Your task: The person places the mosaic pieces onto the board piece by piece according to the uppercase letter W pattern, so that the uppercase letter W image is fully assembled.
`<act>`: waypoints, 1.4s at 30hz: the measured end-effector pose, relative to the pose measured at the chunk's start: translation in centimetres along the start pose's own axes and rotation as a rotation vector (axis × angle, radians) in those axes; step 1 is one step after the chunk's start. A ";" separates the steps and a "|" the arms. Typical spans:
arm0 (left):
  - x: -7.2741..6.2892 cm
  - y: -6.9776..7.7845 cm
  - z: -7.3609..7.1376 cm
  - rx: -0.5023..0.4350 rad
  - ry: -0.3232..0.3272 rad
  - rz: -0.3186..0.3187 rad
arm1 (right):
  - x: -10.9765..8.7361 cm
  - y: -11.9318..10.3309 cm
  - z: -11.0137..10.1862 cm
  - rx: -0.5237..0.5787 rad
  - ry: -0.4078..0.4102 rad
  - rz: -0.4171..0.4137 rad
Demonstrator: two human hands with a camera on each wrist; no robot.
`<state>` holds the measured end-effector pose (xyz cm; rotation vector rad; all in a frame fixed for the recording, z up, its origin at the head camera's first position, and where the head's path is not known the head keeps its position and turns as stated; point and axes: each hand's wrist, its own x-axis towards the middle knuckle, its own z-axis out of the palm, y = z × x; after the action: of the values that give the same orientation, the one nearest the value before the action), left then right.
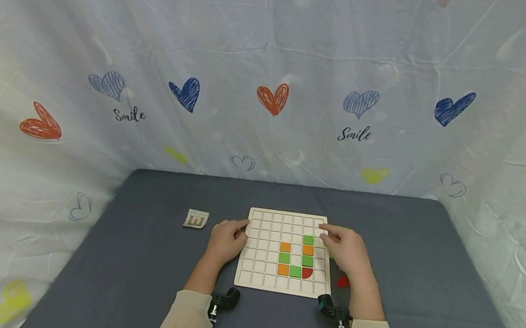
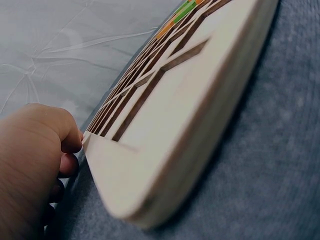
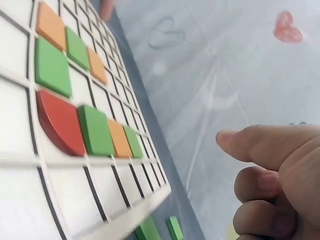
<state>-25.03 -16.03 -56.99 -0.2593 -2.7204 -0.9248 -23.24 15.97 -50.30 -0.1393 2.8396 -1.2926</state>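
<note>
A pale wooden grid board (image 1: 254, 280) lies on the grey table. Seated in its right half are green and orange square tiles, such as a green tile (image 3: 52, 66) and an orange tile (image 3: 50, 26), plus a red quarter-round tile (image 3: 61, 122). My left hand (image 1: 226, 244) touches the board's left edge with its index fingertip; its other fingers are loosely bent. Over the board's right edge hovers my right hand (image 1: 344, 249), index finger reaching forward, the others curled loosely. Nothing shows between its fingers in the right wrist view.
A small card with a printed grid (image 1: 196, 219) lies left of the board. Right of the board, a red piece (image 1: 343, 282) sits by my right forearm. Loose green pieces (image 3: 175, 228) lie past the board's edge. A heart-printed curtain (image 1: 296, 152) stands behind the table.
</note>
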 end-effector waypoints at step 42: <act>0.0 -0.1 -0.1 -0.006 0.000 0.006 | -0.4 4.4 -2.2 -0.163 -0.034 0.127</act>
<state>-25.07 -16.18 -56.92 -0.2692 -2.7154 -0.9318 -23.32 20.53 -52.12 0.0168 2.8692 -1.0256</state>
